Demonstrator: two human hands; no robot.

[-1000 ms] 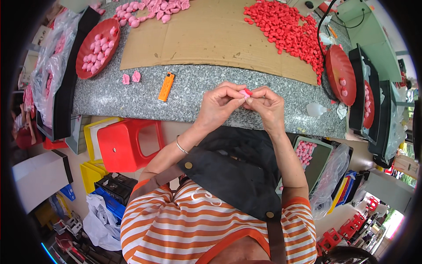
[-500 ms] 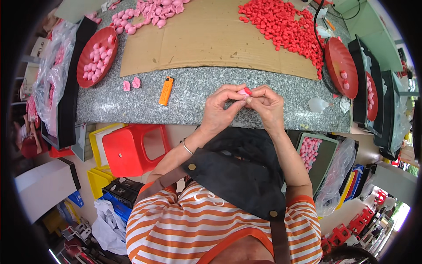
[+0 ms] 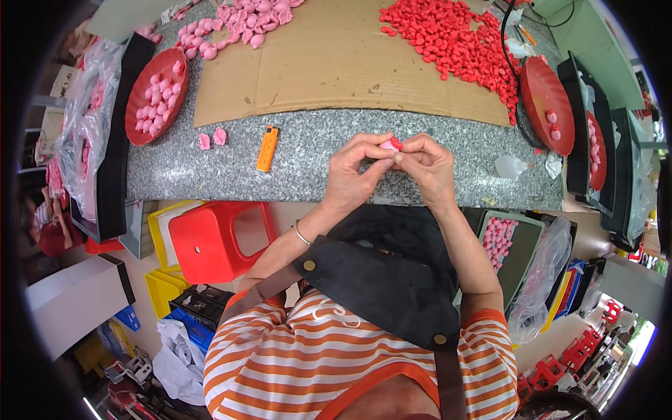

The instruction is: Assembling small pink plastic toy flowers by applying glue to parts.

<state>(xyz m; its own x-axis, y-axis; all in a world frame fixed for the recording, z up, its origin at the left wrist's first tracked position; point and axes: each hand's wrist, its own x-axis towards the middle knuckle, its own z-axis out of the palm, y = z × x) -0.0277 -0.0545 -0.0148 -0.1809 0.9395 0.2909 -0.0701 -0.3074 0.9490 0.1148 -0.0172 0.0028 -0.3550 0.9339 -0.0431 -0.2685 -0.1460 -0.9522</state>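
Note:
My left hand (image 3: pixel 352 170) and my right hand (image 3: pixel 430 171) meet over the near part of the grey speckled table (image 3: pixel 301 178). Between the fingertips of my left hand is a small pink rounded piece (image 3: pixel 388 145). A small red piece (image 3: pixel 397 143) sits against its right side, pinched by my right thumb and fingers. The fingertips partly hide both pieces, so how firmly they are joined cannot be seen. Left of my hands lie an orange lighter (image 3: pixel 267 148) and two pink crumpled pieces (image 3: pixel 212 138).
Cardboard (image 3: pixel 322 70) carries a pink heap (image 3: pixel 255 21) and a red heap (image 3: pixel 451 45). Red dishes flank it: the left dish (image 3: pixel 133 115) holds several pink pieces, the right dish (image 3: pixel 542 84) a couple. A translucent squeeze bottle (image 3: pixel 509 166) lies right; a red stool (image 3: pixel 203 245) stands below left.
The whole view has shifted slightly to the right. My hands keep the same pinch, with barely any visible change in the fingers or the pieces.

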